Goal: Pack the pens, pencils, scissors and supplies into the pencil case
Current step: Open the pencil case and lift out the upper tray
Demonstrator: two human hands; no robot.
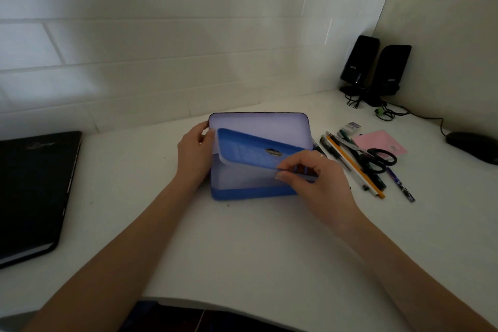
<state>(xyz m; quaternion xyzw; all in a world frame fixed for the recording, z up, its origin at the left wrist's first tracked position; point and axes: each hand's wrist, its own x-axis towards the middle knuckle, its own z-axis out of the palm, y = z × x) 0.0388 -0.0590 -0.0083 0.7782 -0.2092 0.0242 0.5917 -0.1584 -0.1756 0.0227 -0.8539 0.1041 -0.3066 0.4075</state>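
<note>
A blue pencil case (250, 191) lies open in the middle of the white desk (242, 245), its pale lid (258, 124) tipped back. My right hand (315, 178) pinches the edge of a blue inner flap (248, 149) and holds it half raised. My left hand (195, 153) grips the case's left side. To the right of the case lie black-handled scissors (377, 158), an orange pencil (353, 164), several pens (401, 186), a small eraser (351, 127) and a pink note pad (380, 141).
A shut black laptop (32, 191) lies at the left edge. Two black speakers (377, 70) with cables stand in the back right corner, and a dark mouse (471, 145) sits at far right. A white tiled wall runs behind the desk.
</note>
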